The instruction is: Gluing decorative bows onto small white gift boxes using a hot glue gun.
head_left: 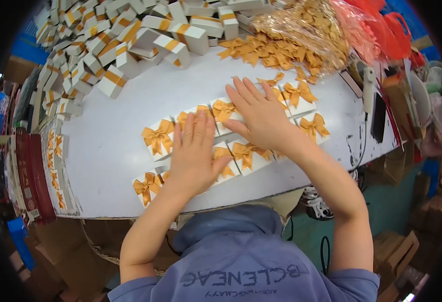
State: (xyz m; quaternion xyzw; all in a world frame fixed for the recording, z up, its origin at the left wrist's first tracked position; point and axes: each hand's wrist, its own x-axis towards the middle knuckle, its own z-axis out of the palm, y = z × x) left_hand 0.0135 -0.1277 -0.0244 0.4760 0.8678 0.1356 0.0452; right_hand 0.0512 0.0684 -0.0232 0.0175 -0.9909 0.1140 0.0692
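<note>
Two rows of small white gift boxes with gold ribbon bows (158, 137) lie before me on the white table (110, 171). My left hand (194, 158) rests palm down over the boxes at the left of the rows, fingers stretched out. Farther right, my right hand (261, 116) lies flat over the back row, its fingers spread. Both hands hide some of the boxes and bows beneath them. A bowed box (300, 96) at the right end of the back row shows beside my right hand. At the near left, another bowed box (147, 189) sits beside my left forearm.
White boxes with gold bands (170, 48) are heaped at the back left. Loose gold bows (271, 50) spill from a clear plastic bag (306, 27) at the back right. Bowed boxes (55, 166) line the left edge. A dark phone (378, 118) and a white glue gun (368, 90) lie right.
</note>
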